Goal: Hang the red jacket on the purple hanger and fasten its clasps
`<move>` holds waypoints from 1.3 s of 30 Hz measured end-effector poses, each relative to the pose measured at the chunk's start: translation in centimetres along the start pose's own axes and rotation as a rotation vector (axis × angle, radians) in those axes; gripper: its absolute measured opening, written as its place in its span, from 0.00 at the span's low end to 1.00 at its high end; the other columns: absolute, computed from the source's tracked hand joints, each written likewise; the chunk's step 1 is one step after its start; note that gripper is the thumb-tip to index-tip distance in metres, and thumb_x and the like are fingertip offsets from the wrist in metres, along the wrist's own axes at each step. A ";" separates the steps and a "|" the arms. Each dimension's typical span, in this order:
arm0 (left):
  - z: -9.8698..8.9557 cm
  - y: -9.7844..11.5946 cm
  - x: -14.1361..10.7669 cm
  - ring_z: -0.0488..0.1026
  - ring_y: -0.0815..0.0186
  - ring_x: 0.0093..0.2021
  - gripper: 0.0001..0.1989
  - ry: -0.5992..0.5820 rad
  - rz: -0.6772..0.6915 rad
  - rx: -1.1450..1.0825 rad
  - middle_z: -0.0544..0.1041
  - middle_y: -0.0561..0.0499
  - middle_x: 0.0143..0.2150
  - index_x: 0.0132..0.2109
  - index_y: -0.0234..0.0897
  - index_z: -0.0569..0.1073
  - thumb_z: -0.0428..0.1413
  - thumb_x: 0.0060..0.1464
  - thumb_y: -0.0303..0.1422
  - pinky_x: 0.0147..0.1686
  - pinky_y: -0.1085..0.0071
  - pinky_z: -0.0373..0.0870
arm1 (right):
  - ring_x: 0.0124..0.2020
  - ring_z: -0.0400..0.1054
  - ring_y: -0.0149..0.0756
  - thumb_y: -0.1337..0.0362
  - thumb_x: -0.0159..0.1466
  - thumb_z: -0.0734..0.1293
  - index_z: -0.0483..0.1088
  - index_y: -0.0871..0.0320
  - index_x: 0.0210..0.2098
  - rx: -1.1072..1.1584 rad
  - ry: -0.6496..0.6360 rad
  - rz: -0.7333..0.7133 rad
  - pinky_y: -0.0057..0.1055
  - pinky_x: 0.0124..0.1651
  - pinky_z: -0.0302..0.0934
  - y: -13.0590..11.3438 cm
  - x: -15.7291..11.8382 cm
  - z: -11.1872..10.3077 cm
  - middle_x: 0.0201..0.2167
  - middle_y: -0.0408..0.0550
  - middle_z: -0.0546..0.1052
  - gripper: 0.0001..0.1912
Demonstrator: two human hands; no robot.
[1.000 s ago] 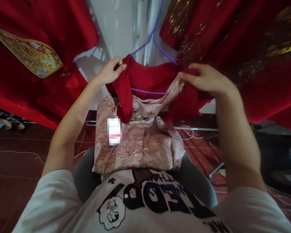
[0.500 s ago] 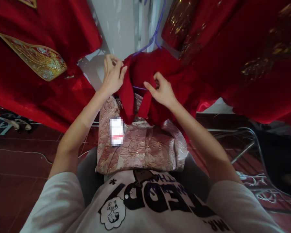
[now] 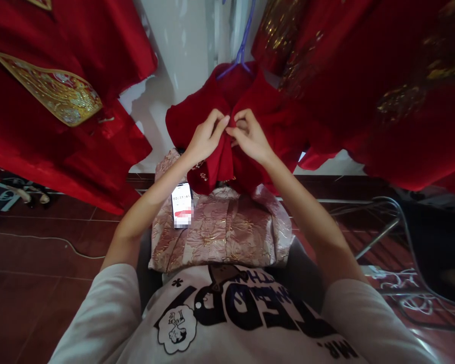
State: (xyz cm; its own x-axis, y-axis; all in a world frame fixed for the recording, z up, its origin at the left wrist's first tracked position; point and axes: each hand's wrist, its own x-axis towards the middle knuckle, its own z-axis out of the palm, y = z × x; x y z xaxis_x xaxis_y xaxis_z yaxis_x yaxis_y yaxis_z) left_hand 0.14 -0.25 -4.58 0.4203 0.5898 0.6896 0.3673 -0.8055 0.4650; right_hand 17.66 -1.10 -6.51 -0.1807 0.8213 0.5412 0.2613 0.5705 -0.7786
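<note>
A dark red garment point(image 3: 191, 114) hangs on a purple hanger point(image 3: 241, 53) in front of me, its two front edges drawn together at the middle. My left hand point(image 3: 209, 135) pinches the left front edge. Close beside it, my right hand point(image 3: 251, 135) pinches the other edge, the fingertips of both hands nearly touching. Below the garment, pink brocade fabric point(image 3: 212, 232) with gold threads lies across my lap. A phone point(image 3: 182, 206) with a lit screen rests on the brocade, near my left forearm.
Red garments with gold decoration hang at the left point(image 3: 109, 65) and right point(image 3: 349, 101). A dark chair point(image 3: 436, 253) with metal legs stands at the right, by white cables point(image 3: 417, 303). Shoes point(image 3: 32, 194) are at the far left. A thin cable point(image 3: 70, 245) crosses the tiled floor.
My left hand has moved right and down, bringing the left front edge to the right one. The garment's collar has closed inward, and more of the hanger's top shows above it.
</note>
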 end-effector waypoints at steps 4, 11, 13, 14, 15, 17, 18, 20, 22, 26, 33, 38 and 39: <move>-0.3 0.9 -0.7 0.79 0.63 0.42 0.19 -0.006 -0.163 -0.061 0.76 0.48 0.39 0.52 0.41 0.72 0.46 0.75 0.49 0.43 0.67 0.77 | 0.41 0.76 0.35 0.35 0.63 0.68 0.67 0.48 0.51 0.135 -0.054 0.032 0.31 0.39 0.77 -0.7 -1.2 -1.6 0.40 0.44 0.75 0.28; 0.4 1.9 -2.7 0.78 0.67 0.47 0.09 0.045 -0.208 -0.069 0.78 0.47 0.47 0.53 0.42 0.70 0.58 0.68 0.35 0.46 0.71 0.76 | 0.45 0.77 0.37 0.34 0.59 0.72 0.73 0.50 0.54 0.175 -0.026 0.014 0.33 0.42 0.79 -1.4 -3.3 -1.8 0.42 0.46 0.79 0.34; 0.7 1.7 -2.9 0.78 0.68 0.46 0.07 0.063 -0.219 -0.078 0.78 0.48 0.46 0.50 0.42 0.70 0.58 0.67 0.34 0.43 0.73 0.76 | 0.45 0.77 0.38 0.35 0.59 0.72 0.75 0.50 0.54 0.158 0.004 0.009 0.35 0.43 0.79 -1.6 -3.4 -1.5 0.43 0.46 0.79 0.33; 0.8 1.6 -3.0 0.78 0.68 0.44 0.06 0.063 -0.215 -0.078 0.78 0.49 0.44 0.48 0.42 0.70 0.58 0.67 0.34 0.41 0.74 0.76 | 0.45 0.77 0.38 0.35 0.59 0.73 0.76 0.50 0.53 0.147 0.021 0.003 0.36 0.44 0.79 -1.7 -3.5 -1.4 0.43 0.46 0.79 0.33; 0.8 1.5 -3.0 0.78 0.69 0.42 0.04 0.059 -0.205 -0.072 0.78 0.50 0.42 0.46 0.41 0.70 0.58 0.67 0.34 0.40 0.74 0.76 | 0.45 0.77 0.38 0.35 0.59 0.73 0.77 0.50 0.53 0.135 0.037 -0.006 0.36 0.44 0.79 -1.8 -3.5 -1.4 0.42 0.46 0.80 0.32; 0.5 1.6 -3.0 0.77 0.69 0.39 0.04 0.046 -0.174 -0.042 0.77 0.51 0.38 0.42 0.40 0.70 0.58 0.67 0.33 0.38 0.74 0.75 | 0.43 0.77 0.37 0.37 0.60 0.73 0.78 0.50 0.53 0.111 0.069 -0.026 0.37 0.45 0.79 -2.2 -3.6 -1.3 0.42 0.46 0.80 0.30; 0.2 1.8 -3.0 0.77 0.69 0.37 0.05 0.038 -0.154 -0.017 0.77 0.51 0.37 0.40 0.39 0.70 0.58 0.67 0.32 0.38 0.73 0.75 | 0.42 0.77 0.36 0.37 0.60 0.73 0.79 0.50 0.53 0.098 0.084 -0.036 0.37 0.45 0.79 -2.3 -3.7 -1.2 0.41 0.45 0.80 0.30; -0.5 2.4 -3.0 0.76 0.67 0.37 0.06 0.021 -0.117 0.047 0.77 0.51 0.37 0.37 0.38 0.71 0.58 0.66 0.30 0.40 0.70 0.75 | 0.42 0.77 0.36 0.39 0.62 0.72 0.79 0.49 0.53 0.067 0.105 -0.047 0.37 0.46 0.78 -2.6 -4.0 -1.2 0.41 0.45 0.80 0.28; -1.3 3.2 -3.0 0.77 0.65 0.38 0.05 0.000 -0.088 0.116 0.78 0.50 0.38 0.38 0.38 0.72 0.57 0.65 0.30 0.42 0.68 0.75 | 0.43 0.77 0.36 0.39 0.63 0.72 0.80 0.48 0.54 0.036 0.122 -0.049 0.37 0.47 0.78 -2.9 -4.2 -1.1 0.42 0.45 0.80 0.27; -2.5 4.6 -2.9 0.78 0.61 0.40 0.03 -0.069 -0.034 0.211 0.78 0.49 0.39 0.41 0.38 0.74 0.56 0.65 0.30 0.44 0.64 0.74 | 0.42 0.77 0.37 0.41 0.64 0.71 0.81 0.46 0.53 0.002 0.168 -0.072 0.39 0.47 0.78 -3.6 -4.6 -0.8 0.43 0.46 0.80 0.24; -2.6 5.0 -2.3 0.78 0.58 0.40 0.07 -0.116 -0.023 0.252 0.77 0.47 0.37 0.39 0.37 0.74 0.55 0.67 0.35 0.45 0.61 0.73 | 0.43 0.76 0.38 0.42 0.67 0.69 0.81 0.45 0.53 -0.076 0.186 -0.095 0.39 0.45 0.77 -4.3 -4.8 -0.7 0.44 0.46 0.81 0.21; -2.2 4.7 -1.9 0.78 0.57 0.40 0.06 -0.135 -0.046 0.274 0.76 0.47 0.37 0.38 0.37 0.73 0.56 0.65 0.32 0.46 0.60 0.72 | 0.43 0.77 0.40 0.44 0.66 0.71 0.81 0.45 0.53 -0.063 0.195 -0.096 0.41 0.46 0.77 -3.7 -4.5 -0.8 0.43 0.46 0.81 0.21; -2.2 4.7 -1.9 0.78 0.56 0.40 0.05 -0.142 -0.049 0.287 0.76 0.46 0.37 0.38 0.37 0.73 0.56 0.64 0.32 0.46 0.60 0.72 | 0.43 0.77 0.40 0.44 0.65 0.72 0.81 0.45 0.53 -0.055 0.194 -0.091 0.41 0.46 0.77 -3.6 -4.4 -0.9 0.43 0.46 0.81 0.21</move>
State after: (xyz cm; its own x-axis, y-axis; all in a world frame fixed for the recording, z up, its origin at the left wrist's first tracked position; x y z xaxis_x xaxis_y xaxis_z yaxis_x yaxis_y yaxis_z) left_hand -0.74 -5.27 -2.47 0.5003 0.6459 0.5766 0.6003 -0.7387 0.3066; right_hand 18.32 -6.77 -5.81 -0.0211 0.7479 0.6635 0.3042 0.6369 -0.7084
